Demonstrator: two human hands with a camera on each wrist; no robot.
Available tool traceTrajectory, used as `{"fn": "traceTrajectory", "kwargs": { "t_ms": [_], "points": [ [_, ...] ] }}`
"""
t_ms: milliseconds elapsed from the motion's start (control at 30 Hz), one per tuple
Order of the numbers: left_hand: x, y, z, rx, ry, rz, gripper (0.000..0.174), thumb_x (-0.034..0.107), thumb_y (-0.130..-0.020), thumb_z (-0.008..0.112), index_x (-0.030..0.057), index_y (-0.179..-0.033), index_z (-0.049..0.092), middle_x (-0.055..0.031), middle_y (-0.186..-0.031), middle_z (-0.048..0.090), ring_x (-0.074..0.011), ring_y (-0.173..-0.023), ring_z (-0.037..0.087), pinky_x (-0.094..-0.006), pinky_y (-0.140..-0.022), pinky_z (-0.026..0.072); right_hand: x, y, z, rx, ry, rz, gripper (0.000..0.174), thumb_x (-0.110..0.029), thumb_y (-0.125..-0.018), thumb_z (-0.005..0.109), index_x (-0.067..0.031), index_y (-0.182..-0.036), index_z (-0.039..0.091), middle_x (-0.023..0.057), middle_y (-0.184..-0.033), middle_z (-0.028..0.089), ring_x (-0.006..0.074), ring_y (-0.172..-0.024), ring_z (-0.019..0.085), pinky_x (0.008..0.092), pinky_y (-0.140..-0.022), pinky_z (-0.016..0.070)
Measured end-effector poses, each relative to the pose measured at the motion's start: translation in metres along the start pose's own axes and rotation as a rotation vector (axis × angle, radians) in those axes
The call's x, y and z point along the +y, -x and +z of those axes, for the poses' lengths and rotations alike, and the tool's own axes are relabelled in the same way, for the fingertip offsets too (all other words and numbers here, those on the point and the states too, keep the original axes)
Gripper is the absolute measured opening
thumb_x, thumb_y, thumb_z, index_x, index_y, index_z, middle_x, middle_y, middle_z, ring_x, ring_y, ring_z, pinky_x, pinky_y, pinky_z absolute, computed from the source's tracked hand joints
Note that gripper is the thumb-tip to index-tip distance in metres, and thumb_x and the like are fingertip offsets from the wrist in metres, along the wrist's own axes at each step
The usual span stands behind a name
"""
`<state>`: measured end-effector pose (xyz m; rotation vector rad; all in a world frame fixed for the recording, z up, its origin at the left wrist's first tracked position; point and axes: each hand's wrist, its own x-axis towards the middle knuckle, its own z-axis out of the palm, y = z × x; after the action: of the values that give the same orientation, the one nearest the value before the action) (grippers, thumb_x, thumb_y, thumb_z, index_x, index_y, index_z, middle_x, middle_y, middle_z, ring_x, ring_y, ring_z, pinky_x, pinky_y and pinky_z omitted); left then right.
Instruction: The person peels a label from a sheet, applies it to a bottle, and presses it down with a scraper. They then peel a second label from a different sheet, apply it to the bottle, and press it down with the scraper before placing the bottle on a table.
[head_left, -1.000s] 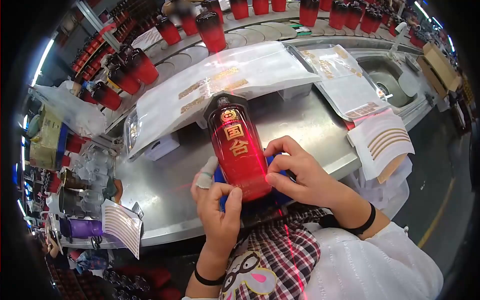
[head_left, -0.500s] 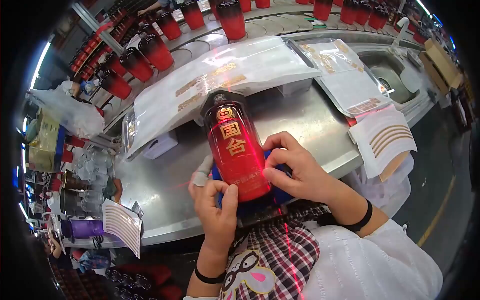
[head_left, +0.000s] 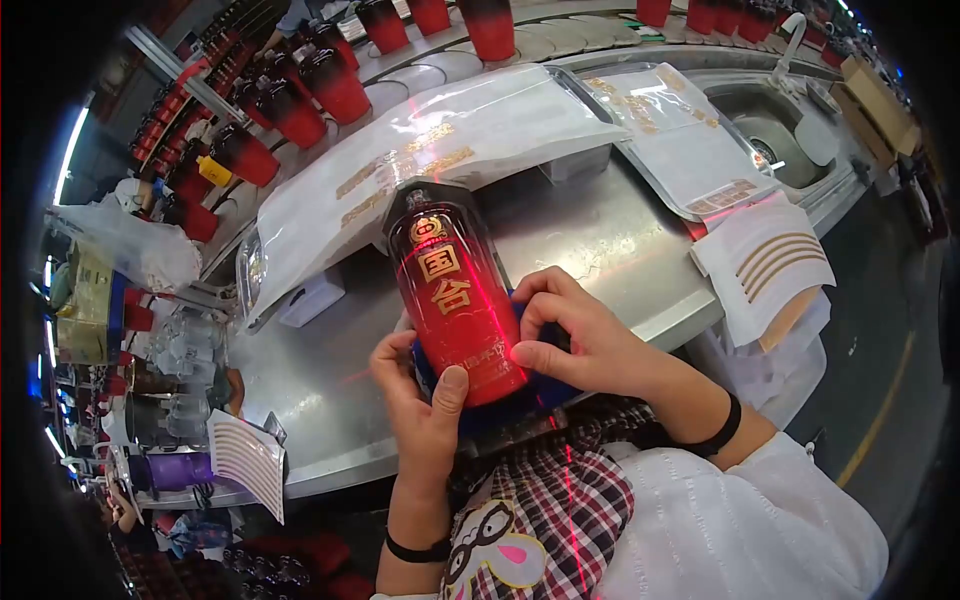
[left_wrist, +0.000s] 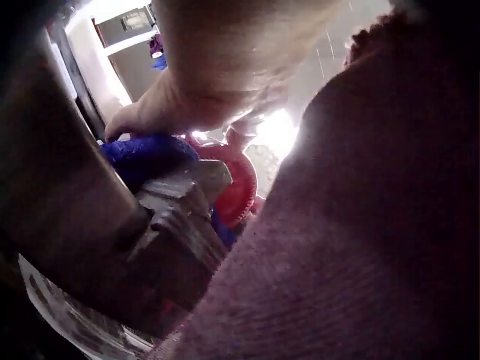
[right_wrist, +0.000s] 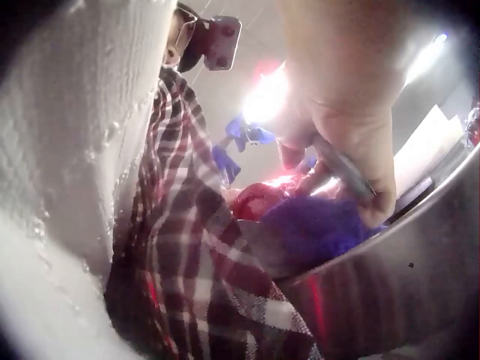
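Note:
A red glass bottle (head_left: pixel 465 325) with gold characters lies tilted in front of the person, its neck in a dark angular rest (head_left: pixel 418 192). Blue padding (head_left: pixel 540 388) is under its lower end. My left hand (head_left: pixel 418 400) grips the lower left side, thumb on the front face and other fingers partly hidden behind. At the lower right edge, my right hand (head_left: pixel 585 340) holds the bottle with thumb and bent fingers. Small gold lettering (head_left: pixel 480 358) crosses the front near the right thumb. The right wrist view shows a dark narrow piece (right_wrist: pixel 343 171) across that hand's fingers.
White backing sheets with gold lettering (head_left: pixel 420 150) lie on a raised board behind the bottle. Striped label sheets (head_left: pixel 785 260) hang at the right, another (head_left: pixel 245 460) at the left. Beyond, red bottles (head_left: pixel 335 85) stand on a conveyor. A sink (head_left: pixel 760 130) is at the back right.
The head view has shifted slightly, and the bottle appears a little further left. My left fingers have slid further behind the bottle's side. The right thumb stays at the right edge.

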<state>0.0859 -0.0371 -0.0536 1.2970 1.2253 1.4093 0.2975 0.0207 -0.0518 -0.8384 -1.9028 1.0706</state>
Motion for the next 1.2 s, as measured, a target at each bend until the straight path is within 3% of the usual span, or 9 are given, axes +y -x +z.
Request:
{"fn": "traceTrajectory", "kwargs": {
  "t_ms": [367,500,700,867,967,1200],
  "points": [
    [-0.0041,-0.0010,-0.0012,-0.023,0.013,0.004,0.080,0.037,-0.089,0.073,0.0005,-0.142,0.026,-0.0158,-0.141,0.037,-0.0247,-0.131,0.038,-0.0403,-0.112,0.0297,-0.0012,-0.0027,0.0022,-0.007,-0.004,0.051,0.038,-0.038,-0.083,0.077,-0.0056,-0.083,0.057,0.0183,-0.115,0.051,0.0333,-0.115,0.049,0.0406,-0.100,0.0402],
    [-0.0056,-0.0010,-0.0012,-0.024,-0.009,0.019,0.082,0.039,-0.089,0.073,-0.0004,-0.143,0.025,-0.0157,-0.140,0.037,-0.0238,-0.130,0.038,-0.0401,-0.111,0.0308,-0.0009,-0.0025,0.0010,-0.029,-0.008,0.052,0.037,-0.038,-0.084,0.077,-0.0062,-0.085,0.057,0.0140,-0.115,0.048,0.0269,-0.116,0.048,0.0382,-0.100,0.0379],
    [-0.0005,-0.0010,0.0010,-0.040,0.153,-0.011,0.078,0.036,-0.092,0.070,0.0002,-0.144,0.025,-0.0151,-0.138,0.041,-0.0225,-0.126,0.043,-0.0381,-0.109,0.0339,0.0008,-0.0035,0.0007,-0.028,-0.027,0.063,0.040,-0.040,-0.083,0.077,-0.0063,-0.085,0.057,0.0134,-0.115,0.049,0.0258,-0.115,0.048,0.0379,-0.100,0.0380],
    [-0.0003,-0.0009,0.0021,-0.045,0.094,0.013,0.076,0.033,-0.093,0.069,0.0004,-0.144,0.024,-0.0151,-0.138,0.042,-0.0221,-0.125,0.044,-0.0379,-0.108,0.0350,0.0016,-0.0041,0.0005,-0.029,-0.044,0.078,0.041,-0.042,-0.084,0.076,-0.0063,-0.085,0.057,0.0129,-0.115,0.049,0.0254,-0.115,0.048,0.0376,-0.100,0.0379],
    [-0.0036,-0.0008,0.0014,-0.050,0.087,0.035,0.074,0.032,-0.094,0.068,0.0004,-0.144,0.024,-0.0153,-0.139,0.041,-0.0224,-0.126,0.043,-0.0382,-0.109,0.0346,0.0031,-0.0046,0.0007,-0.021,-0.024,0.044,0.040,-0.040,-0.084,0.076,-0.0050,-0.085,0.057,0.0165,-0.113,0.052,0.0319,-0.112,0.051,0.0401,-0.098,0.0412],
    [-0.0023,-0.0005,0.0011,-0.039,0.168,-0.007,0.072,0.030,-0.095,0.066,0.0005,-0.145,0.024,-0.0150,-0.139,0.041,-0.0220,-0.127,0.043,-0.0375,-0.110,0.0331,0.0039,-0.0062,0.0044,0.014,0.025,0.020,0.045,-0.045,-0.083,0.076,-0.0051,-0.084,0.056,0.0142,-0.104,0.052,0.0302,-0.104,0.052,0.0388,-0.093,0.0427]
  ]
}}
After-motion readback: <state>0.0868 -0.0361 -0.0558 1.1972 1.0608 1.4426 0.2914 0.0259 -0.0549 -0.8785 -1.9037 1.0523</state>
